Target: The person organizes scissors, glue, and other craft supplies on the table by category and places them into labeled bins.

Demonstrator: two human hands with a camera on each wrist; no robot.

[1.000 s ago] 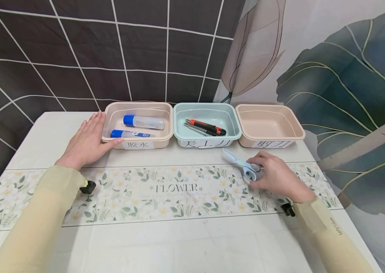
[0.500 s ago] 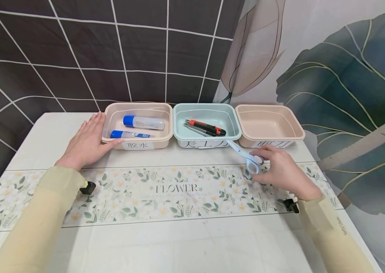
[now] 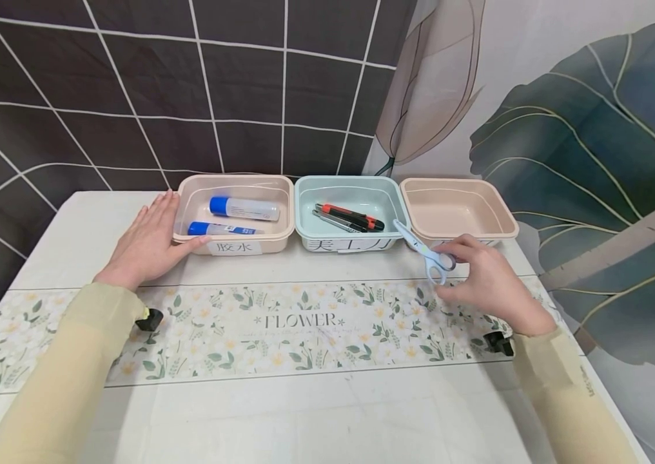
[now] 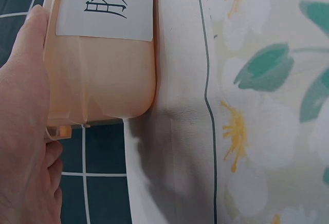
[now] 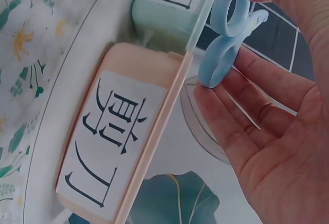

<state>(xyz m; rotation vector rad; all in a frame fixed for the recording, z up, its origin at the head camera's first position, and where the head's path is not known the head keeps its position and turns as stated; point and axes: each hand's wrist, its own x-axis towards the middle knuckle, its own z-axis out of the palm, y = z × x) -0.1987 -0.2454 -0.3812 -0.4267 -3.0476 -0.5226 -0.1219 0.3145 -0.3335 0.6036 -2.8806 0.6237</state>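
Note:
My right hand [image 3: 487,283] holds light blue scissors [image 3: 433,258] by the handle loops, between thumb and fingertips. The scissors are tilted in the air, blades toward the back left, in front of the seam between the blue bin [image 3: 304,223] and the right pink bin [image 3: 455,216]. The right wrist view shows the thumb at one handle loop [image 5: 221,64] and fingertips at the other. My left hand [image 3: 144,245] rests against the left side of the left pink bin [image 3: 278,245], fingers straight, thumb [image 4: 33,36] along its front rim.
Two blue-capped glue tubes [image 3: 249,209] lie in the left bin. The blue bin holds a red-black utility knife [image 3: 351,216] and a grey one [image 3: 336,220]. All bins carry labels and stand in a row on a table [image 3: 234,419] with a floral runner, against a dark gridded backdrop [image 3: 159,77].
My right hand has lifted the scissors and carried them rightward and back, nearer the right bin. The left hand has stayed in place.

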